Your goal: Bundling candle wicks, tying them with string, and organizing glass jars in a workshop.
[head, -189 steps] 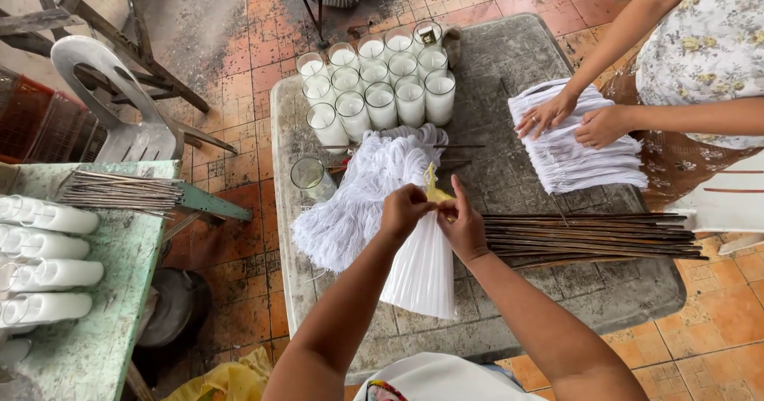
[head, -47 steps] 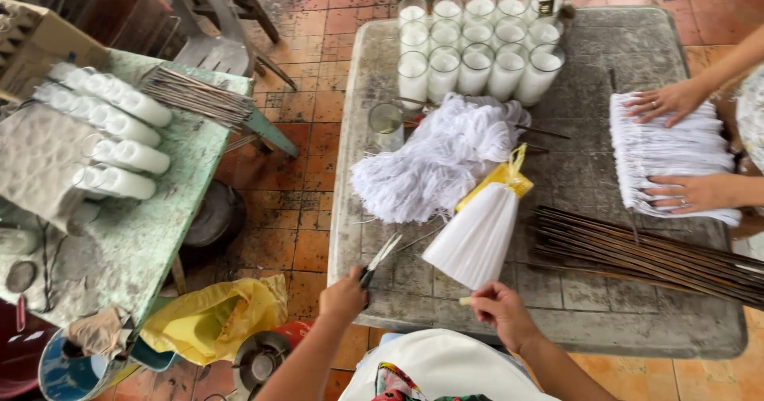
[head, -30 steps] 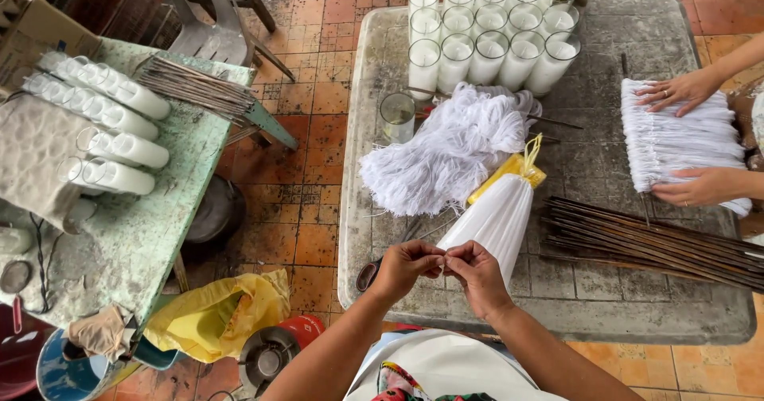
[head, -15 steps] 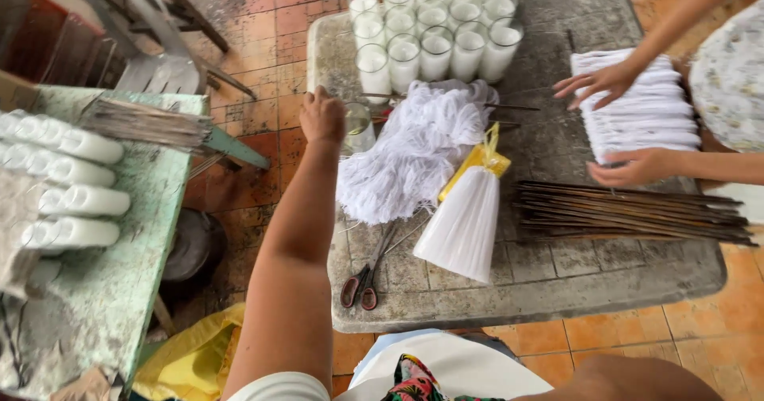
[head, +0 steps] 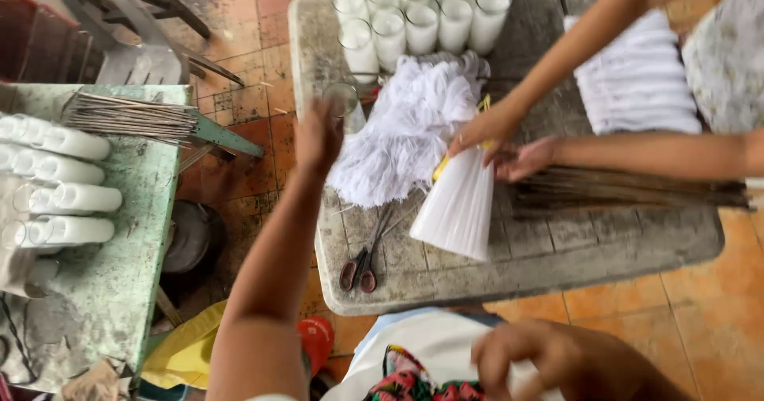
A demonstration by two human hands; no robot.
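The person's left hand reaches, blurred and seemingly spread, beside an empty glass near the loose white wicks on the table, while the right hand, loosely curled and empty, stays at the lap.

This is looking like a small candle-making workshop. Glass jars filled with white wax are standing in rows on a worn stone table, bundles of white wicks and thin rods are lying there, and finished candles are resting on a green bench.
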